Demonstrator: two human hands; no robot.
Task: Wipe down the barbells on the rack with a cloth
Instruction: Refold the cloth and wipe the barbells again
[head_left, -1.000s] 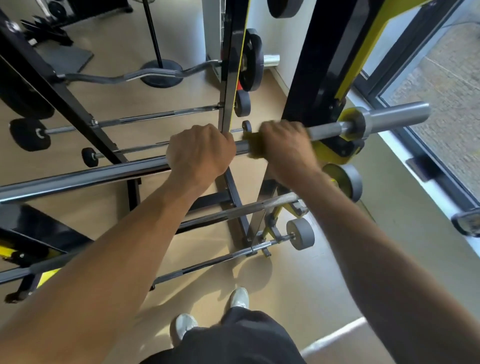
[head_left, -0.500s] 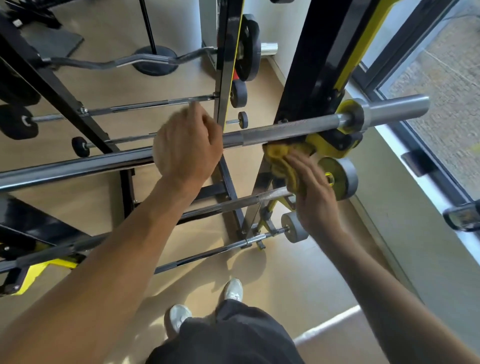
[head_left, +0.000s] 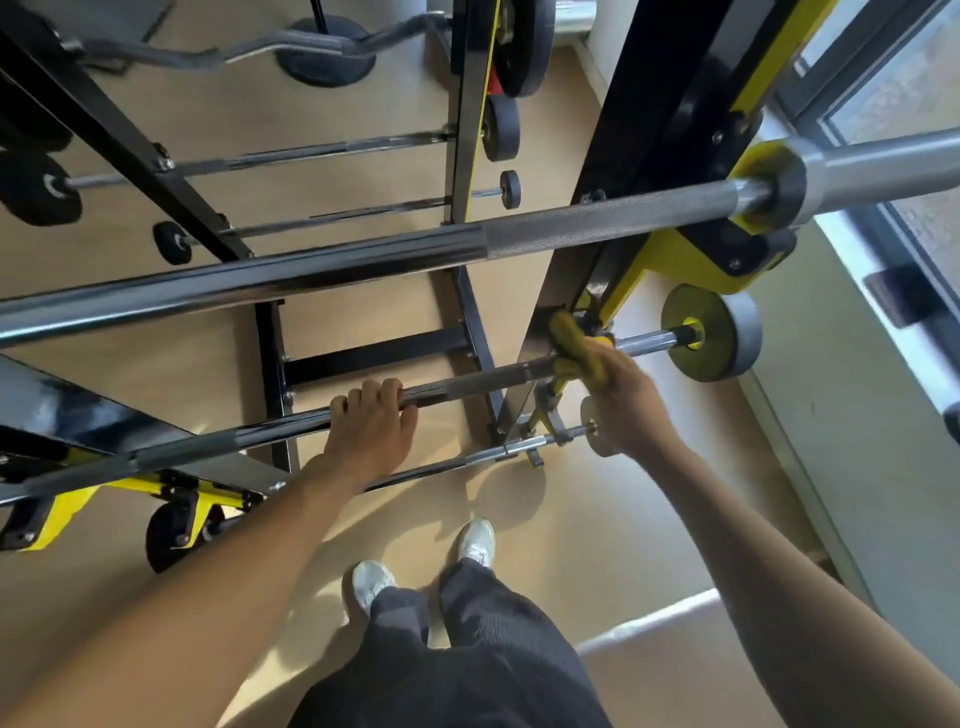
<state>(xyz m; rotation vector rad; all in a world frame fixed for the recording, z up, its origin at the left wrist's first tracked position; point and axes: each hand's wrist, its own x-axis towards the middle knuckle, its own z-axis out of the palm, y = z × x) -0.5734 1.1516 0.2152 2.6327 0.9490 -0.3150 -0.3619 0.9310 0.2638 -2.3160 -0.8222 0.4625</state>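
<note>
Smooth tan gym floor (head_left: 597, 519) was seen far below, with a tall black and yellow metal rack (head_left: 670, 98) standing on it beside a big window (head_left: 893, 88). Several long bars were held on the rack, one above the other. A thick shiny silver top barbell (head_left: 363, 265) was left alone, high up. The thinner silver middle barbell (head_left: 291, 426) below it was the one being cleaned. It was held from above by the left hand (head_left: 371, 428), with the fingers curled over it. A crumpled yellow cloth (head_left: 574, 348) was gripped by the right hand (head_left: 631, 402) and wrapped on the same bar, just beside the rack post and near a round grey weight plate (head_left: 714, 332). For a good wipe, the bar should probably be kept still by the left hand. The cloth should be squeezed all the way round and slid slowly along, with extra rubbing on the rough grip part, where dirt can hide. How far round the bar the cloth went could not be seen. The left ends of the bars were cut off by the edge of the view. A lowest thin bar (head_left: 431, 467) was partly hidden behind the arms, and it could not be told if it was clean.
</note>
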